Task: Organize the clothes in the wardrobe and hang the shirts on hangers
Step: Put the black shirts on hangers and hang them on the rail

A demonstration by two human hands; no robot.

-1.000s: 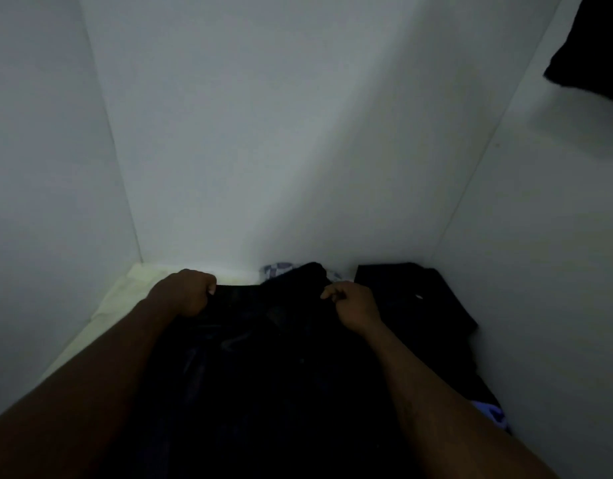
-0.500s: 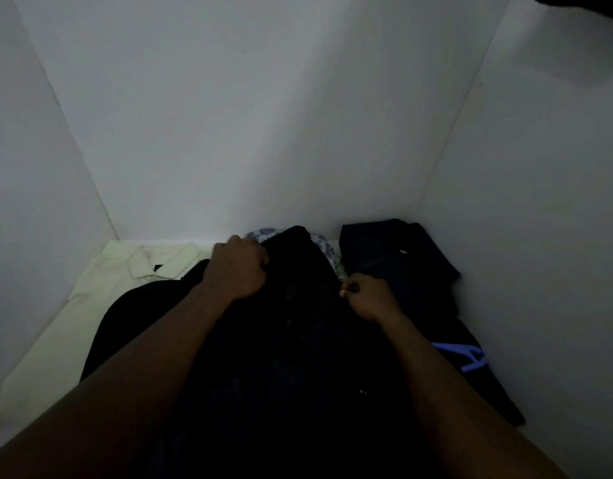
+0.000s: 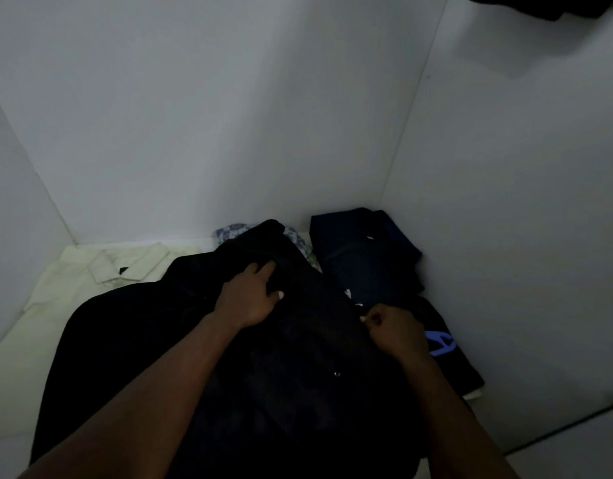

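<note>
A large black garment (image 3: 280,368) lies spread over the middle of the dim wardrobe shelf. My left hand (image 3: 249,299) rests on its upper part with fingers stretched forward along the fabric. My right hand (image 3: 394,328) is curled and pinches the garment's right edge between thumb and fingers. A cream collared shirt (image 3: 101,267) lies flat at the left. A dark navy folded garment (image 3: 363,250) sits in the back right corner. A white and blue patterned cloth (image 3: 236,231) peeks out behind the black garment.
White wardrobe walls (image 3: 229,115) close in at the left, back and right. A black garment with blue lettering (image 3: 441,344) lies under my right hand. Something dark (image 3: 547,5) hangs at the top right corner.
My left hand has moved right across the black garment and its fingers have straightened from a fist. My right hand has shifted to the garment's right edge. The camera has tilted down.
</note>
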